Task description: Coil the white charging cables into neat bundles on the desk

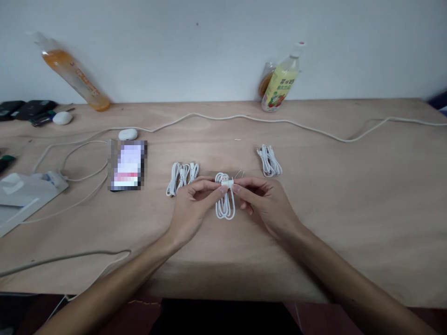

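Observation:
A coiled white USB cable point(225, 207) is pinched between both hands over the middle of the table. My left hand point(195, 200) grips its left side with thumb and fingertips. On the other side, my right hand point(261, 197) pinches the cable near its white plug. A thin wire tie point(240, 174) sticks up by the right fingertips; whether they hold it, I cannot tell. Several bundled white cables point(181, 177) lie just beyond the left hand, which partly covers them. Farther back on the right rests another white cable bundle point(269, 161).
A phone point(128, 165) and a white earbud case point(128, 134) lie to the left. Along the back run a long white cord point(240, 116), an orange drink bottle point(75, 79) and a yellow drink bottle point(282, 81). White packaging point(21, 200) and loose cords occupy the left side.

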`<state>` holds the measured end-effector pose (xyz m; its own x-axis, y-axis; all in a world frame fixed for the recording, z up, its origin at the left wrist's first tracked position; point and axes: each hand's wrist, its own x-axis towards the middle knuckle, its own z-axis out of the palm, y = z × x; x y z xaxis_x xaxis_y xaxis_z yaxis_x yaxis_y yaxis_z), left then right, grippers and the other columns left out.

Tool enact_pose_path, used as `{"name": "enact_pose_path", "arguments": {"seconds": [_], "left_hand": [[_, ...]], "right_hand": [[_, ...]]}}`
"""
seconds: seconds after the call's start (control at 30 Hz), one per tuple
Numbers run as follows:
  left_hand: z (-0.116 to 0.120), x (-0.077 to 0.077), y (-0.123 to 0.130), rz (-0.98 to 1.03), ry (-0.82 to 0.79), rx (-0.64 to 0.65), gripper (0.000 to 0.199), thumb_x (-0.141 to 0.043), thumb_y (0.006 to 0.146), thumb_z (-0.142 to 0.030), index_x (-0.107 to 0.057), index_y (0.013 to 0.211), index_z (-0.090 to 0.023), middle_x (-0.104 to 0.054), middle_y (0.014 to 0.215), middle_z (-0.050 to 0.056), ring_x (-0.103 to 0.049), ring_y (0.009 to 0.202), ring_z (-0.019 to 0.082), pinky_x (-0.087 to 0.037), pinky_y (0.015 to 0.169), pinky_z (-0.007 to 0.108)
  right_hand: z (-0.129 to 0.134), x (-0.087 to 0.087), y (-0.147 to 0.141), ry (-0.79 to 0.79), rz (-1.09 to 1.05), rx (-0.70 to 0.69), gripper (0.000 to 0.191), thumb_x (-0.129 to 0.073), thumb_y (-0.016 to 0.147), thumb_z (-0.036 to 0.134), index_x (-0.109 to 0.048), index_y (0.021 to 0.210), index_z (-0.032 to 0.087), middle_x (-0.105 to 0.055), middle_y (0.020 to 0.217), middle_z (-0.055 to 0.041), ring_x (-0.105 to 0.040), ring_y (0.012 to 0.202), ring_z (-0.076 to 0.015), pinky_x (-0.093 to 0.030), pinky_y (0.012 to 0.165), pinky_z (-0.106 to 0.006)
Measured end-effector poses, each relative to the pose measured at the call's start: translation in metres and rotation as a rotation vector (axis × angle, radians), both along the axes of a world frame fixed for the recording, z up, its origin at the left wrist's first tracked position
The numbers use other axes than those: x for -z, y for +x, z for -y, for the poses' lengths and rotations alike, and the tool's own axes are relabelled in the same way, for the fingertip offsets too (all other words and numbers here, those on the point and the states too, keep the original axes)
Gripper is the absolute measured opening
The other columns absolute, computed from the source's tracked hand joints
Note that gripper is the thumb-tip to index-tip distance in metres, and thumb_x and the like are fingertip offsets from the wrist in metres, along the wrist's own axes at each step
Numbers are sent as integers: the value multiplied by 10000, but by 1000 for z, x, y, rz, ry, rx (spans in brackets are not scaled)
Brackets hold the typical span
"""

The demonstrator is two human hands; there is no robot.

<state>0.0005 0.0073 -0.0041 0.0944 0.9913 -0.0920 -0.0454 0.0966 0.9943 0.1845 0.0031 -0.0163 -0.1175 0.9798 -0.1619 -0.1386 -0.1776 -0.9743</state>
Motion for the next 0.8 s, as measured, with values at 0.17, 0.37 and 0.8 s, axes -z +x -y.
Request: {"name": "enact_pose_path", "arguments": {"seconds": [0.17,0.37,0.8], "left_hand": [[0,-1,0,3,-7,3,89,-877,821,-337,-872,801,-250,-843,944,45,-776,907,215,-629,868,357],[-1,0,1,2,-4,-1,99,-878,820,-344,-871,801,-246,-845,972,55,-777,920,223,-635,888,377],[0,1,-1,-9,-12,18,100,-869,842,-351,-886,846,-252,-849,1006,59,-776,962,228,-623,924,380]], "right_hand": [[0,-1,0,16,-7,-2,269,-870,844,481,-892,932,228,-598,597,28,-456,522,-102,-351,491,-252],[0,0,0,-6,2,-1,289,-874,831,503,-894,934,234,-631,628,14,-476,545,-112,-375,498,-252],[0,0,1,-14,0,1,294,-892,819,500,-887,928,227,-655,668,8,-481,558,-111,-386,506,-254]]}}
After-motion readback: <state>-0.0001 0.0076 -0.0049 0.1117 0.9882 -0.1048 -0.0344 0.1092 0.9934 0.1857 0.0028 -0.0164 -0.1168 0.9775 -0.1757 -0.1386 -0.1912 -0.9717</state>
